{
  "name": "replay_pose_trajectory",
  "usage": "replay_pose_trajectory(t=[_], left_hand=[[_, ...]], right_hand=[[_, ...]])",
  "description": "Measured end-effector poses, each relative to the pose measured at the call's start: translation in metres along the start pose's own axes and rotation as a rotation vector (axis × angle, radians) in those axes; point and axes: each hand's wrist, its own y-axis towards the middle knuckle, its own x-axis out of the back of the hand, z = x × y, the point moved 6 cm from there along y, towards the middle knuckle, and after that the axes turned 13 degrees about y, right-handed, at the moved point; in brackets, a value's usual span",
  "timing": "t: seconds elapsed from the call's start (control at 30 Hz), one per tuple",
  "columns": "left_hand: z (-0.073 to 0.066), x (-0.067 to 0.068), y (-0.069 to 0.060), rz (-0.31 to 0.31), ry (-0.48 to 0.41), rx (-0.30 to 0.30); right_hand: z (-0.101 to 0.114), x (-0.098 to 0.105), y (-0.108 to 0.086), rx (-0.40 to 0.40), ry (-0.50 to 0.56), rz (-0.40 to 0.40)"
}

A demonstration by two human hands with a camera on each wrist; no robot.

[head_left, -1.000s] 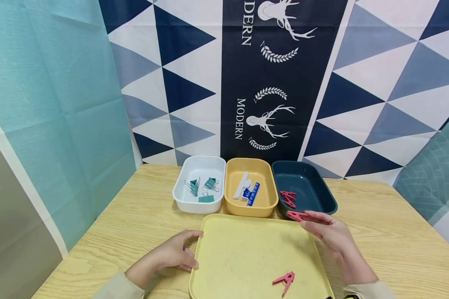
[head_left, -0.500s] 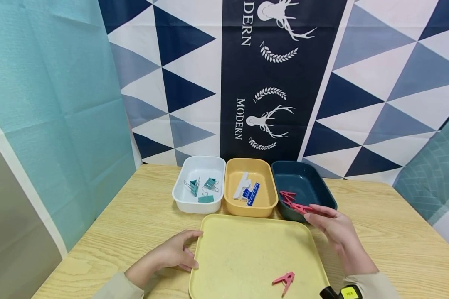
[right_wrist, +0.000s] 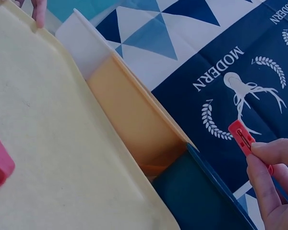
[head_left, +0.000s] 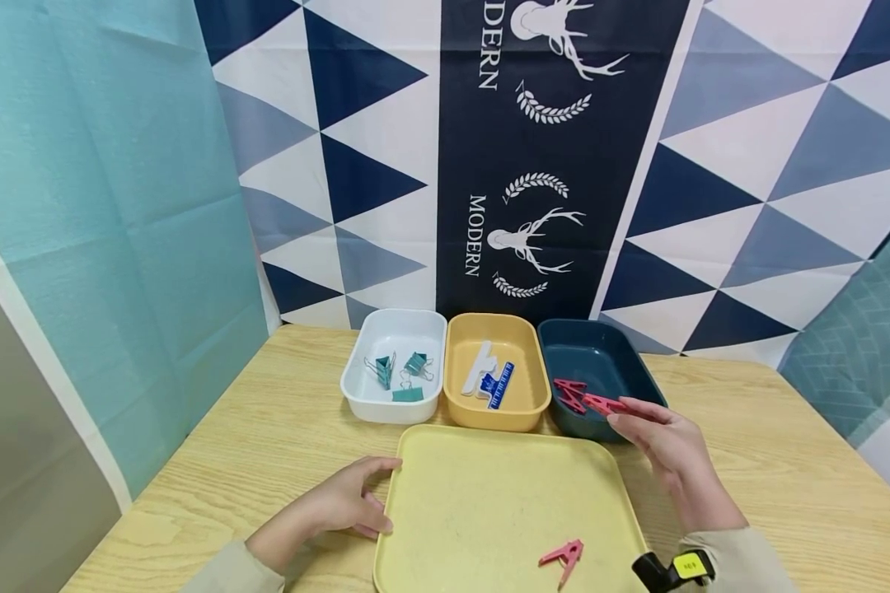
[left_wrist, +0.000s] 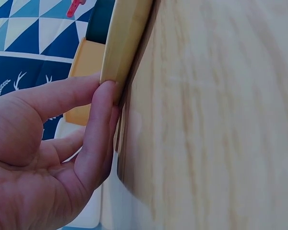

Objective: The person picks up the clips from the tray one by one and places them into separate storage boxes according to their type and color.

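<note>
My right hand (head_left: 667, 441) pinches a red plastic clothespin (head_left: 603, 403) between thumb and fingertips, over the near part of the dark teal bin (head_left: 641, 375). In the right wrist view this clothespin (right_wrist: 242, 137) sticks out past the fingertips. More red clothespins (head_left: 569, 394) lie inside that bin, partly overlapped in view. My left hand (head_left: 344, 498) rests with its fingertips against the left rim of the yellow tray (head_left: 489, 494); the left wrist view shows the fingers (left_wrist: 102, 110) touching the edge. Another red clothespin (head_left: 564, 560) lies on the tray near its front right.
A white bin (head_left: 352, 391) with several teal binder clips (head_left: 408, 394) stands left of an orange-yellow bin (head_left: 537, 387). That one holds a white clip (head_left: 480, 366) and a blue clip (head_left: 500, 387). The bins stand side by side behind the tray on the wooden table (head_left: 267, 412).
My right hand has moved slightly right and away from me, carrying the clothespin from the tray's far right corner to over the teal bin. The left hand stays put.
</note>
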Motion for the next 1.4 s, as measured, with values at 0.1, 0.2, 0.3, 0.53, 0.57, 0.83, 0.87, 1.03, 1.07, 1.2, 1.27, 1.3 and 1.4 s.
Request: replay_pose_trajectory(t=[0.1,0.2,0.3,0.53,0.57,0.83,0.87,1.03,1.07,1.2,1.27,1.3,1.4], left_hand=[[-0.001,0.000,0.000,0.002,-0.002,0.001],[-0.001,0.000,0.000,0.006,-0.004,0.002],[-0.002,0.000,0.000,0.008,-0.005,0.002],[-0.001,0.000,-0.001,0.003,-0.004,0.003],[-0.001,0.000,-0.001,0.002,-0.004,0.003],[-0.003,0.000,-0.001,0.007,-0.006,0.004],[-0.003,0.000,-0.001,0.009,-0.007,0.005],[-0.002,0.000,-0.001,0.009,-0.006,0.006],[-0.002,0.000,-0.001,0.008,-0.006,0.007],[-0.001,0.000,0.000,0.008,-0.004,0.005],[-0.001,0.000,0.000,0.009,-0.003,0.005],[-0.001,0.000,0.000,0.008,-0.002,0.005],[-0.001,0.000,0.000,0.007,-0.001,0.006]], right_hand=[[0.001,0.001,0.002,-0.005,0.014,-0.012],[0.002,0.003,0.004,-0.013,0.008,-0.026],[0.004,0.004,0.007,-0.026,0.008,-0.050],[0.011,0.002,0.012,-0.032,0.046,-0.061],[0.012,0.002,0.013,-0.032,0.055,-0.060],[0.014,0.002,0.021,-0.076,0.088,-0.125],[0.013,0.003,0.022,-0.081,0.085,-0.137],[0.013,0.003,0.026,-0.092,0.083,-0.158],[0.013,0.003,0.027,-0.093,0.085,-0.157],[0.014,0.002,0.028,-0.091,0.099,-0.165],[0.015,0.001,0.029,-0.092,0.103,-0.180],[0.015,0.001,0.029,-0.092,0.107,-0.190],[0.017,0.000,0.031,-0.088,0.104,-0.205]])
